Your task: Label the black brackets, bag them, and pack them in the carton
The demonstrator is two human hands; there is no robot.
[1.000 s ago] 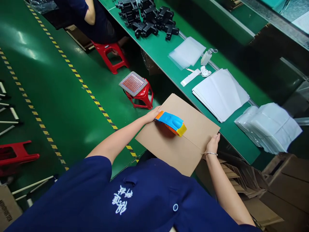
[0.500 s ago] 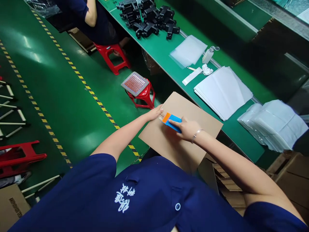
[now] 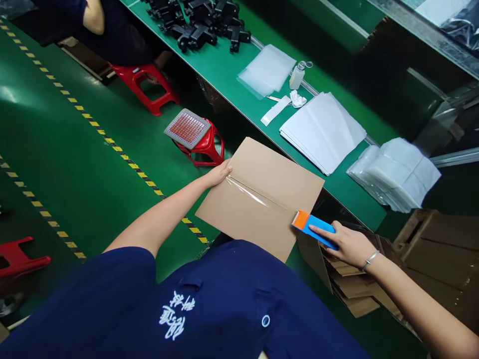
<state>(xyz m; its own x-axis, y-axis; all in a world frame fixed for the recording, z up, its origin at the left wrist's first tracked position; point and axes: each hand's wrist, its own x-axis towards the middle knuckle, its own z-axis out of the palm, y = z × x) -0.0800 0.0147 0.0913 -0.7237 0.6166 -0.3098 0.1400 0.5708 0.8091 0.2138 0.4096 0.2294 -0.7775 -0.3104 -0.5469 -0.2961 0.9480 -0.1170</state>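
A brown cardboard box lies in front of me with its flaps meeting along a centre seam. Shiny clear tape runs along that seam from the left edge toward the right. My left hand grips the box's far left edge, fingers partly hidden behind it. In my right hand is a blue tape dispenser with an orange head, its toothed front at the box's right edge. My index finger stretches along the dispenser's top.
The green workbench holds black plastic parts, clear sheets, a pump bottle, white sheets and bagged sheets. Red stools stand left of it; a person sits beyond. Folded cardboard lies at right.
My right hand has drawn the tape dispenser along the seam from the box's left side to its right edge, exposing tape behind it. My left hand keeps its hold; the view has shifted.
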